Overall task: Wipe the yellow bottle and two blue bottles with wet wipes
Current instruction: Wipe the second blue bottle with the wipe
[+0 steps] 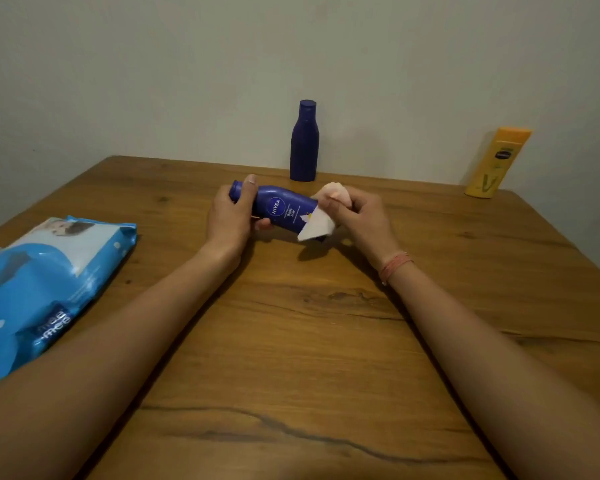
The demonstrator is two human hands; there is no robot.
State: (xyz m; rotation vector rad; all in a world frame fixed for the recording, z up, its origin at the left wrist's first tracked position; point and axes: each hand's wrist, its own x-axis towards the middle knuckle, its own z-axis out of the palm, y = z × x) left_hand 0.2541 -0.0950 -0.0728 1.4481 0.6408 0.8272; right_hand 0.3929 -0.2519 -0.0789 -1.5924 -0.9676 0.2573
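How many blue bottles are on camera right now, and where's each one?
2. One blue bottle is held sideways over the table: the left hand grips its cap end, the right hand presses a wet wipe to its base. The other blue bottle stands upright against the wall.

Both forearms are seen bare, with no sleeves in view, and a thin band of pinkish-red thread (395,266) is worn wound around the wrist of the right hand (364,216).
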